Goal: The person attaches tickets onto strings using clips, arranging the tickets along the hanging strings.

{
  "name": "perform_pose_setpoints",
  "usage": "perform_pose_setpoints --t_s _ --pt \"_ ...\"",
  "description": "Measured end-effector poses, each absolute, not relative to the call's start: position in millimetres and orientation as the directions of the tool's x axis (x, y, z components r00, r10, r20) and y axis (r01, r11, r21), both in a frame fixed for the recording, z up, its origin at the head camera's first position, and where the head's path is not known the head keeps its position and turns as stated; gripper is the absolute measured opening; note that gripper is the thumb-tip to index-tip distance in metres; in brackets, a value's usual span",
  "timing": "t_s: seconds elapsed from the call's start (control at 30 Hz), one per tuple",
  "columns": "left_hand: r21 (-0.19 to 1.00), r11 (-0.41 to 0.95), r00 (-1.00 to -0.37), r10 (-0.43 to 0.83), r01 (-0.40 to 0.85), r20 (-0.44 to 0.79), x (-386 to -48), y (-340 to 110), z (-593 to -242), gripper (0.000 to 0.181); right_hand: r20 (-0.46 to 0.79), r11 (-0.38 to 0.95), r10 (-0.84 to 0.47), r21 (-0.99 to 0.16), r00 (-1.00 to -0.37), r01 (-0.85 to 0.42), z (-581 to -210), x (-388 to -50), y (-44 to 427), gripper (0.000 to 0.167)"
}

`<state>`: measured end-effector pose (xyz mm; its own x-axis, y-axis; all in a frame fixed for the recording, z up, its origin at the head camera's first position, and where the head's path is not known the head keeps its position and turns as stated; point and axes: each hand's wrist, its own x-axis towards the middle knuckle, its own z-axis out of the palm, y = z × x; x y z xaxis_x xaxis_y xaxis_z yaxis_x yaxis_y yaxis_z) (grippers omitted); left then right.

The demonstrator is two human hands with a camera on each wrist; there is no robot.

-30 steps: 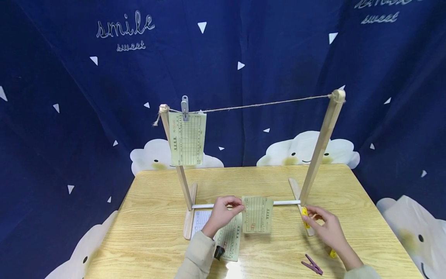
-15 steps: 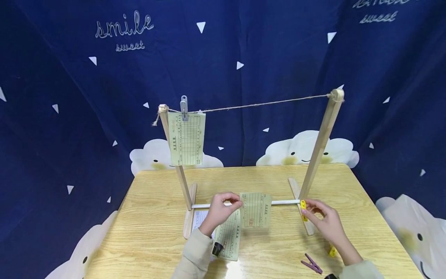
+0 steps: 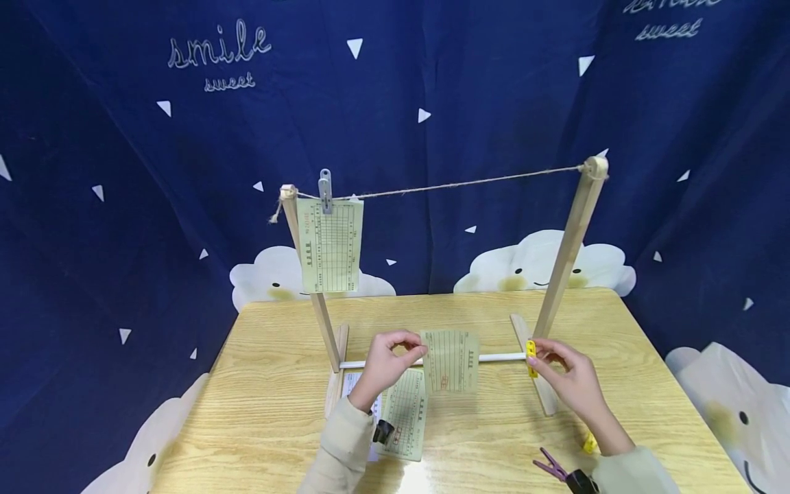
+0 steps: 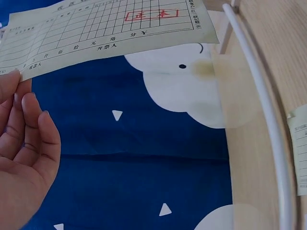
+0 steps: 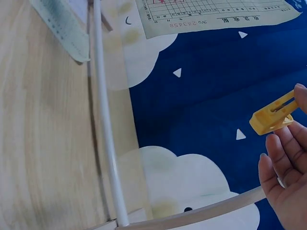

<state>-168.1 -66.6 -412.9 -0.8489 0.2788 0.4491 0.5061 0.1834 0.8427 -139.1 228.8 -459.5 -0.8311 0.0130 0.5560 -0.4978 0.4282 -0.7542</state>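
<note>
Between thumb and fingertips, the left hand [image 3: 387, 360] pinches the left edge of a pale green printed slip [image 3: 452, 361], held up above the table. In the left wrist view the slip [image 4: 105, 33] shows a red stamp, its corner in the left hand [image 4: 29, 143]. The right hand [image 3: 570, 379] holds a yellow clothespin [image 3: 531, 358] near the frame's right post. The right wrist view shows the thumb and fingers of the right hand [image 5: 288, 167] on one end of the yellow clothespin [image 5: 273, 115]. Slip and clothespin are apart.
A string [image 3: 457, 184] joins two wooden posts; a grey clothespin [image 3: 326, 192] holds another slip [image 3: 330, 247] at its left. A white rod [image 3: 503, 357] crosses low. On the table [image 3: 259, 412] lie more slips [image 3: 406, 418], a purple clothespin [image 3: 551, 464] and a yellow one [image 3: 590, 442].
Both hands have risen in the head view, the left carrying the slip slightly up and left, the right carrying the yellow clothespin up and left. The hanging slip stays in place.
</note>
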Motion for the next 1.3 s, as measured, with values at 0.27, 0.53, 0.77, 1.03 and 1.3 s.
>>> perform_pose_setpoints --t_s 0.27,0.53,0.77,1.03,1.3 --pt "0.819 0.128 -0.815 0.267 0.559 0.514 -170.0 -67.7 -403.6 0.005 0.575 0.409 -0.011 -0.744 -0.818 -0.529 -451.8 -145.3 226.0 0.03" --pt "0.819 0.145 -0.821 0.255 0.556 0.512 -168.1 -71.5 -392.1 0.005 0.595 0.371 -0.015 -0.743 -0.803 -0.557 -444.3 -150.4 222.2 0.03" --pt "0.786 0.17 -0.798 0.244 0.594 0.551 -168.4 -73.8 -386.9 0.005 0.586 0.309 -0.044 -0.762 -0.809 -0.569 -432.3 -154.2 216.8 0.027" --pt "0.772 0.189 -0.791 0.239 0.607 0.564 -168.8 -76.8 -385.2 0.004 0.56 0.081 -0.159 -0.813 -0.813 -0.576 -424.4 -160.6 209.6 0.025" --pt "0.768 0.187 -0.788 0.217 0.612 0.576 -170.1 -81.2 -382.2 0.006 0.623 0.04 -0.166 -0.77 -0.764 -0.637 -411.2 -169.4 200.6 0.039"
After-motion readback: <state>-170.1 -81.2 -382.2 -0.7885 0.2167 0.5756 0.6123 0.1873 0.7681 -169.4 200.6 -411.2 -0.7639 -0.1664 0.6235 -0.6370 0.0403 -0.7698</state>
